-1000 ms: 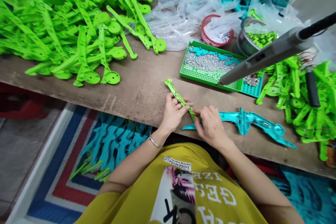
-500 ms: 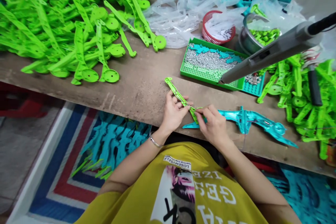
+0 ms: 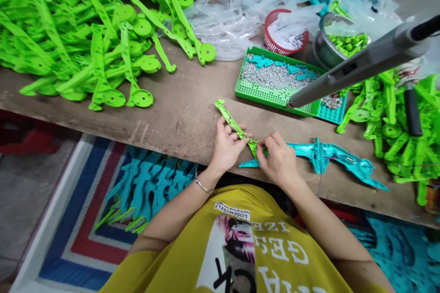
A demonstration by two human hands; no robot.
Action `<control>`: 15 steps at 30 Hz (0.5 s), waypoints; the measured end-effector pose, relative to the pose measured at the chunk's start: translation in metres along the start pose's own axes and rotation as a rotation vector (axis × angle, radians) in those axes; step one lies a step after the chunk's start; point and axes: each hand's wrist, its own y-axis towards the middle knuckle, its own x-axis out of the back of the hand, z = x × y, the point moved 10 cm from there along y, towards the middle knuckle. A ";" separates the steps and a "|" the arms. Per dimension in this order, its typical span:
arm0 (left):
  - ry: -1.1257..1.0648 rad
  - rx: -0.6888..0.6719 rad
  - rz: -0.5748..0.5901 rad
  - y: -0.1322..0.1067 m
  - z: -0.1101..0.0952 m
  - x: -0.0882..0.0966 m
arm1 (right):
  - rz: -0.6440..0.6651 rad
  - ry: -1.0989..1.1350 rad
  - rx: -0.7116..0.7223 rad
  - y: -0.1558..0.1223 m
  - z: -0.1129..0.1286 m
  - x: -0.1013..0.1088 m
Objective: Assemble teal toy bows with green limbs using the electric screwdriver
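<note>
- Left hand (image 3: 227, 150) fingers hold green arm (image 3: 228, 117), slanted above table (image 3: 178, 112), lower end over blue frame (image 3: 320, 154).
- Right hand (image 3: 279, 159) fingers narrow at that end; can't tell what's pinched.
- Weak left grip could let arm twist or drop.

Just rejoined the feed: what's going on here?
The person's left hand holds a long, slim bright-green plastic part over the brown worktop; the right hand is at its near end, its hold unclear. A long turquoise plastic part lies on the worktop, partly hidden by that hand. Beyond sits a rectangular perforated green plastic tray.
</note>
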 end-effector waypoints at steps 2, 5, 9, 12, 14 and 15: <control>0.004 -0.001 -0.005 0.000 0.001 0.000 | -0.002 -0.099 0.029 -0.002 0.008 0.001; 0.003 -0.002 -0.027 0.000 0.003 0.003 | 0.023 -0.134 0.106 -0.010 0.020 0.003; 0.008 -0.004 -0.039 0.000 0.004 0.005 | 0.023 0.018 0.108 -0.024 0.016 0.009; 0.024 -0.007 -0.033 -0.001 0.005 0.004 | -0.009 0.214 0.045 -0.026 -0.002 0.015; 0.050 -0.009 -0.023 0.000 0.006 0.004 | 0.019 0.335 -0.035 -0.021 -0.018 0.013; 0.067 -0.011 -0.019 0.000 0.006 0.004 | 0.044 0.376 -0.079 -0.019 -0.026 0.010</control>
